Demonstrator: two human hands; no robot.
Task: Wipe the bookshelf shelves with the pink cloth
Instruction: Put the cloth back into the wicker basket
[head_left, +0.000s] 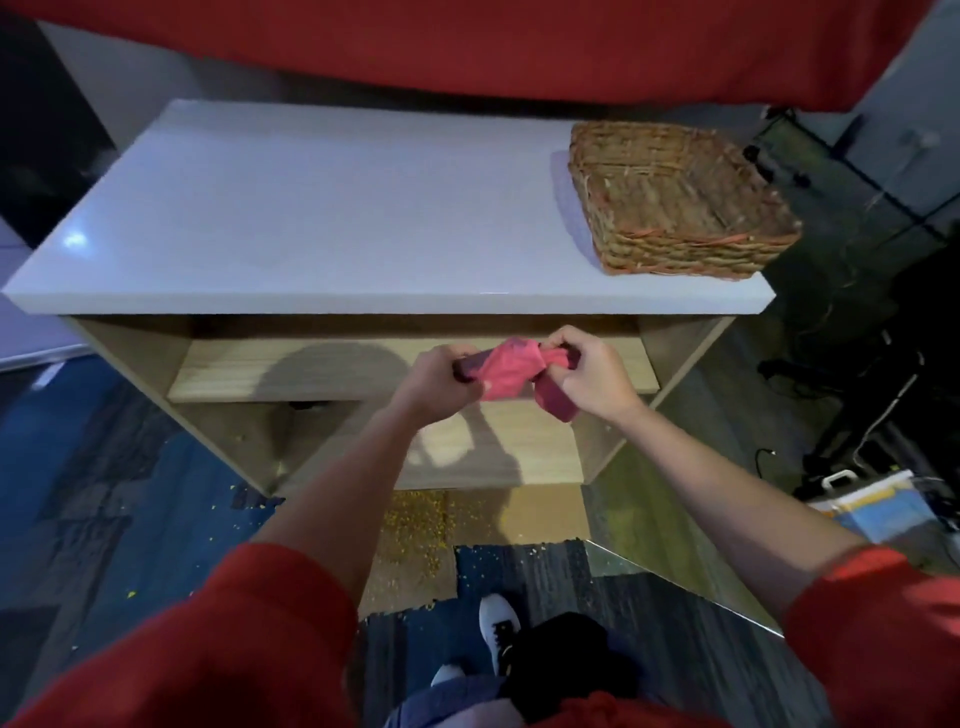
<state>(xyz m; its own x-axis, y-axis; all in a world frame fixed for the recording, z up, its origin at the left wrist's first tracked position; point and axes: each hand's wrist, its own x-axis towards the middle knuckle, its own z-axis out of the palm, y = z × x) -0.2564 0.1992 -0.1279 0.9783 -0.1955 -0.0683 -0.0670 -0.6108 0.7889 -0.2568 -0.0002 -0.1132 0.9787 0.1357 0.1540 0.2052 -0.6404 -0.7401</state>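
Observation:
The pink cloth (506, 371) is bunched and stretched between both hands in front of the bookshelf's upper wooden shelf (311, 366). My left hand (439, 382) grips its left end with curled fingers. My right hand (589, 376) pinches the right end, and a darker fold of cloth hangs below it. A lower wooden shelf (524, 447) lies under the hands. The white top (337, 218) of the bookshelf spans the view above them.
A woven basket (675, 200) sits on the right end of the white top. Yellow crumbs (421, 525) are scattered on the floor by the shelf's base. Cables and a dark stand (857, 415) are on the right. My shoes (498, 631) are below.

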